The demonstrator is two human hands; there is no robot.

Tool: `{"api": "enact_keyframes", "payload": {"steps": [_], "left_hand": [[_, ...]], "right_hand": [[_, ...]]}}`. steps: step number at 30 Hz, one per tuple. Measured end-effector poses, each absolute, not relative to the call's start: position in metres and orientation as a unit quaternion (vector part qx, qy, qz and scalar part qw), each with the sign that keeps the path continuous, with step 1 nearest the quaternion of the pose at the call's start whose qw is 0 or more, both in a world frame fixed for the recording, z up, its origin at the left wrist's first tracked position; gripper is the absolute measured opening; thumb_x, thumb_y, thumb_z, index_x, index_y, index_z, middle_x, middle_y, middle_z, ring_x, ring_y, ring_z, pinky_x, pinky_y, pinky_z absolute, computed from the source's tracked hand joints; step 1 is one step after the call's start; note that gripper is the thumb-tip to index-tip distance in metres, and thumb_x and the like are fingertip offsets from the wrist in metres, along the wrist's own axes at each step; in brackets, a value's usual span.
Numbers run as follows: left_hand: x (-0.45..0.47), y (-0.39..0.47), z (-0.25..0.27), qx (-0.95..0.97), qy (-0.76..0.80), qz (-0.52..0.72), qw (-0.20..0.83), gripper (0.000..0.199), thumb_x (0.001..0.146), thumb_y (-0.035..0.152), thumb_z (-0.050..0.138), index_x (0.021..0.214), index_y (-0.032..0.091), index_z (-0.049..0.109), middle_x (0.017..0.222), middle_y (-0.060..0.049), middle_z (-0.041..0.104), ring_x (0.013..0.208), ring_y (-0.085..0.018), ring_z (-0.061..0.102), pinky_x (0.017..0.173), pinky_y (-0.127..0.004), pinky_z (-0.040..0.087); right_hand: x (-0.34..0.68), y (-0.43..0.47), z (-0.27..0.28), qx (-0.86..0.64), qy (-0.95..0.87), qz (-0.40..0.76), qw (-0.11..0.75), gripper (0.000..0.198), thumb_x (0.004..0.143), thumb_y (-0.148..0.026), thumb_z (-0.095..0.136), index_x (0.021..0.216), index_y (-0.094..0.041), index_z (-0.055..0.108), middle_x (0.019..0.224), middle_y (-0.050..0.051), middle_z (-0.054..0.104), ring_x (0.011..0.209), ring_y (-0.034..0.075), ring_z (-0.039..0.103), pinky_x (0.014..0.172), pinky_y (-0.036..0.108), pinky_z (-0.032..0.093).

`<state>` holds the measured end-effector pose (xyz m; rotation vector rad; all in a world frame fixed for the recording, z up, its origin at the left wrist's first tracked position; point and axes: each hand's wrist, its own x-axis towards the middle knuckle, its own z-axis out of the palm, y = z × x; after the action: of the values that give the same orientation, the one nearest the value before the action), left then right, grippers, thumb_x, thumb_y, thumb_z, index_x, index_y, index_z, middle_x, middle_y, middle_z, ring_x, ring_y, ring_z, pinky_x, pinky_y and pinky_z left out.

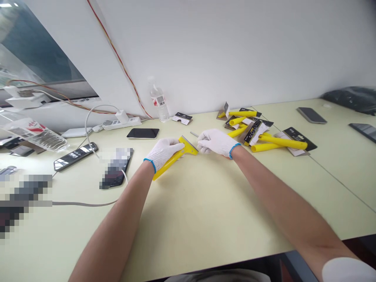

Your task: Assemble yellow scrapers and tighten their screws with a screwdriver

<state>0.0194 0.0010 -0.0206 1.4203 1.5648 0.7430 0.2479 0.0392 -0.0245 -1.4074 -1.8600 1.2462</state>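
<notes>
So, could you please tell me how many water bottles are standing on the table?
1. A single clear water bottle stands upright at the back of the table, against the wall, beyond the left hand. Another lying in the clutter at far left may be hidden.

Pixel-blurred phone [116, 167] and left-edge clutter [20, 199]; scraper handle [167, 161] partly under glove.

hands [190, 147]: white knit gloves | cuffs: blue-edged | forearms: bare | right upper arm: white sleeve
</notes>
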Motion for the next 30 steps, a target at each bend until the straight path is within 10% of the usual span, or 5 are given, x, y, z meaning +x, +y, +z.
{"api": "enact_keyframes", "payload": {"steps": [18, 30], "left_hand": [[0.024, 0.005, -0.033, 0.586, 0.576, 0.284, 0.494, 0.027, 0.084, 0.043, 0.072, 0.094, 0.018, 0.073, 0.091, -0.006, 0.08, 0.082, -0.02, 0.076, 0.069, -0.026, 0.054], [0.044, 0.001, -0.018, 0.655, 0.618, 0.309, 0.307, 0.028, 0.083, 0.042, 0.07, 0.094, 0.017, 0.08, 0.091, -0.001, 0.078, 0.09, -0.02, 0.071, 0.076, -0.029, 0.049]], "right_hand": [[0.231, 0.04, -0.037, -0.48, -0.743, 0.359, 0.299, 0.013, 0.086, -0.016, 0.068, 0.092, -0.017, 0.079, 0.082, 0.001, 0.078, 0.072, 0.015, 0.07, 0.065, 0.023, 0.05], [0.228, 0.039, -0.037, -0.475, -0.727, 0.318, 0.38, 0.008, 0.079, -0.026, 0.076, 0.079, -0.019, 0.078, 0.082, 0.001, 0.077, 0.077, 0.017, 0.068, 0.069, 0.025, 0.05]]}}
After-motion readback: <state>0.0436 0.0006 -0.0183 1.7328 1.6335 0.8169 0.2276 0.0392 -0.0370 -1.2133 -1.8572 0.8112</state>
